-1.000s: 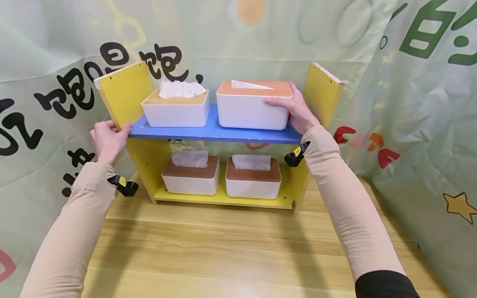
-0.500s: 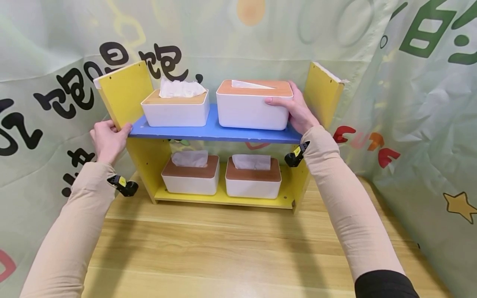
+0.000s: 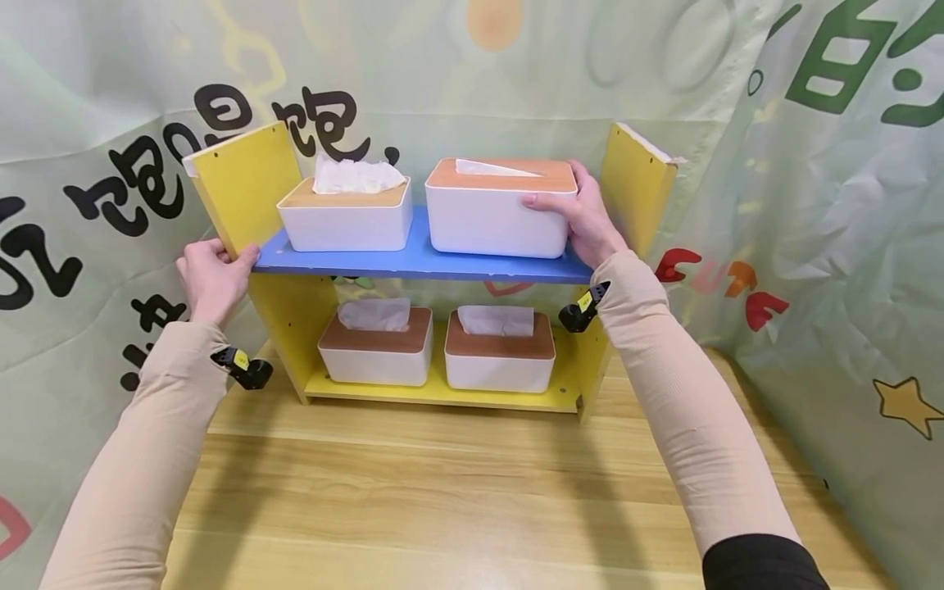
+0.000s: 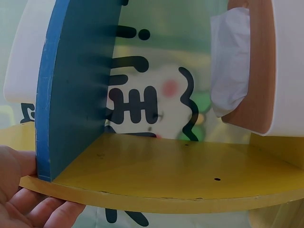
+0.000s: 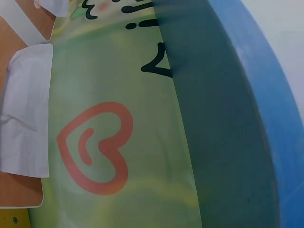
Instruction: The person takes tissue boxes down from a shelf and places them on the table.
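My right hand holds a white tissue box with a wooden lid at its right end on the blue upper board. The thumb lies on its front; the other fingers are partly hidden behind. At the left, my left hand grips the yellow side panel of the shelf where the blue board meets it. In the left wrist view the thumb touches the blue board's edge, with fingers curled under the yellow panel. My right hand is outside the right wrist view.
Another tissue box sits on the upper left. Two more, a left one and a right one, stand on the yellow bottom board. The shelf stands on a wooden table, before a printed cloth.
The head view has shifted very slightly. Both hands keep their places, and the tissue boxes and shelf show no visible movement.
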`<state>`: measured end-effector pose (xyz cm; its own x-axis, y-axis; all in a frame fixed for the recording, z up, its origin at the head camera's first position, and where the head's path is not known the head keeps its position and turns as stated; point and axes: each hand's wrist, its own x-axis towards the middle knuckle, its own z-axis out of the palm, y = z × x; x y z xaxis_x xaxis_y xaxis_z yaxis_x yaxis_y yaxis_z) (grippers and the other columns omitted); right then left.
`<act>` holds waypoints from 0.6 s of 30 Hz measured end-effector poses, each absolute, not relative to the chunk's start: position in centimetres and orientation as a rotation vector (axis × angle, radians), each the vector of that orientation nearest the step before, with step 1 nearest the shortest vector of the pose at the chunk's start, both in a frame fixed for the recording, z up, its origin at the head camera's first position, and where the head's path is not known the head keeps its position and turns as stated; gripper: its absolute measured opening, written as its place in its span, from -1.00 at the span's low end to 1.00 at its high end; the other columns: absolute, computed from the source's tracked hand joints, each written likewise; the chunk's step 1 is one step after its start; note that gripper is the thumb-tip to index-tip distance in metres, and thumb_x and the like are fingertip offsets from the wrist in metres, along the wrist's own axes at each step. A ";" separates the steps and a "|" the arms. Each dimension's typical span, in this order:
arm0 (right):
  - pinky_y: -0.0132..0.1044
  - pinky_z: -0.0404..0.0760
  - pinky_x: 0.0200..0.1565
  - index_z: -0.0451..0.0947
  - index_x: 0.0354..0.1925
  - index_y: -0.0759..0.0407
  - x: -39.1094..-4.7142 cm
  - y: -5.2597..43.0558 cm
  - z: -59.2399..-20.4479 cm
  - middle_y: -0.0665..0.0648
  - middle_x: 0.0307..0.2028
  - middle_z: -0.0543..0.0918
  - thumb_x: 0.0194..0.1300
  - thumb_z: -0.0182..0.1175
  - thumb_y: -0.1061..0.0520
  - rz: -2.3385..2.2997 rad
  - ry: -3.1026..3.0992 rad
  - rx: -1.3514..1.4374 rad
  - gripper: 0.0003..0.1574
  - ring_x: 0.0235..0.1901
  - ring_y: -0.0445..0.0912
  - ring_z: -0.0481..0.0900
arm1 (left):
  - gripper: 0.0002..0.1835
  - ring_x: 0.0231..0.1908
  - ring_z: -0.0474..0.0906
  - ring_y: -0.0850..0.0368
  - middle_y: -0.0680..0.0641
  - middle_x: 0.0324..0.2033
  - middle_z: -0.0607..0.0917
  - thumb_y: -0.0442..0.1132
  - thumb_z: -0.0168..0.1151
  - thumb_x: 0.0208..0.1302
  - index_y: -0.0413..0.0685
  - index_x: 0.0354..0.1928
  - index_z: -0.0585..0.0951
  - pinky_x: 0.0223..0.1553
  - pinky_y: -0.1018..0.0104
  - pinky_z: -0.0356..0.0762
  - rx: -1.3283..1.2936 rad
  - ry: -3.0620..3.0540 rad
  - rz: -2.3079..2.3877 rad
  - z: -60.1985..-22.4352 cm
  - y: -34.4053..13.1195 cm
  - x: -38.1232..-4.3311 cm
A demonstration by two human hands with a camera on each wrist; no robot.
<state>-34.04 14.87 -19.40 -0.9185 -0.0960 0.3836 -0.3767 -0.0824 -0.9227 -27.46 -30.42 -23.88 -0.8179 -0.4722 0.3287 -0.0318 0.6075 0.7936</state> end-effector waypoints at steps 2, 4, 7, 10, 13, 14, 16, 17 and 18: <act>-0.23 0.44 0.14 0.33 0.21 0.09 -34.0 14.8 -19.3 0.04 0.01 0.54 0.03 0.44 0.24 2.108 -1.973 0.520 -0.20 0.04 -0.07 0.51 | -0.46 0.28 0.24 -0.01 0.66 -0.87 0.22 0.02 0.19 0.38 -0.25 0.21 0.61 0.11 0.35 0.19 0.399 -2.316 -1.138 -23.9 -30.4 -27.5; -0.24 0.45 0.13 0.34 0.20 0.10 -34.0 14.8 -19.3 0.04 0.00 0.54 0.02 0.45 0.25 2.102 -1.965 0.521 -0.21 0.04 -0.07 0.51 | -0.46 0.29 0.23 -0.01 0.66 -0.87 0.22 0.02 0.19 0.39 -0.25 0.22 0.61 0.12 0.35 0.20 0.399 -2.315 -1.144 -23.9 -30.4 -27.5; -0.24 0.45 0.14 0.34 0.20 0.10 -33.9 14.8 -19.2 0.04 0.00 0.54 0.02 0.45 0.25 2.094 -1.964 0.523 -0.21 0.05 -0.07 0.50 | -0.46 0.28 0.23 -0.01 0.66 -0.87 0.22 0.02 0.18 0.39 -0.25 0.22 0.61 0.10 0.36 0.19 0.404 -2.317 -1.139 -23.9 -30.4 -27.5; -0.23 0.46 0.14 0.35 0.20 0.10 -33.7 14.8 -19.1 0.05 0.00 0.54 0.02 0.45 0.25 2.100 -1.958 0.525 -0.22 0.06 -0.06 0.50 | -0.46 0.28 0.22 -0.01 0.66 -0.87 0.23 0.02 0.18 0.39 -0.25 0.22 0.60 0.15 0.31 0.21 0.407 -2.318 -1.141 -23.9 -30.4 -27.6; -0.22 0.48 0.12 0.36 0.19 0.09 -33.6 14.8 -19.0 0.05 0.00 0.54 0.04 0.43 0.25 2.114 -1.944 0.527 -0.24 0.06 -0.06 0.51 | -0.46 0.30 0.20 -0.05 0.66 -0.87 0.24 0.00 0.18 0.39 -0.25 0.22 0.60 0.28 0.18 0.20 0.402 -2.318 -1.151 -23.8 -30.4 -27.6; -0.22 0.49 0.12 0.36 0.19 0.09 -33.5 14.8 -19.0 0.05 0.00 0.54 0.04 0.43 0.25 2.120 -1.938 0.531 -0.24 0.05 -0.06 0.51 | -0.46 0.31 0.20 -0.06 0.66 -0.87 0.23 0.00 0.18 0.39 -0.26 0.22 0.60 0.32 0.14 0.20 0.400 -2.317 -1.154 -23.8 -30.4 -27.6; -0.20 0.50 0.12 0.36 0.20 0.09 -33.5 14.8 -18.9 0.06 0.01 0.53 0.05 0.42 0.25 2.123 -1.932 0.537 -0.24 0.06 -0.05 0.50 | -0.46 0.30 0.19 -0.08 0.66 -0.88 0.23 0.00 0.19 0.38 -0.25 0.22 0.60 0.36 0.08 0.17 0.395 -2.317 -1.155 -23.8 -30.4 -27.6; -0.20 0.50 0.12 0.35 0.21 0.08 -33.4 14.8 -18.8 0.06 0.01 0.53 0.06 0.41 0.25 2.126 -1.929 0.541 -0.24 0.07 -0.05 0.50 | -0.47 0.29 0.19 -0.07 0.66 -0.88 0.23 0.00 0.19 0.38 -0.26 0.22 0.60 0.37 0.08 0.16 0.395 -2.317 -1.154 -23.8 -30.4 -27.6; -0.20 0.50 0.12 0.35 0.21 0.09 -33.3 14.8 -18.8 0.06 0.01 0.53 0.06 0.41 0.25 2.128 -1.924 0.546 -0.24 0.07 -0.04 0.50 | -0.47 0.29 0.19 -0.07 0.66 -0.88 0.23 0.00 0.19 0.38 -0.26 0.22 0.60 0.37 0.07 0.16 0.395 -2.316 -1.154 -23.8 -30.4 -27.6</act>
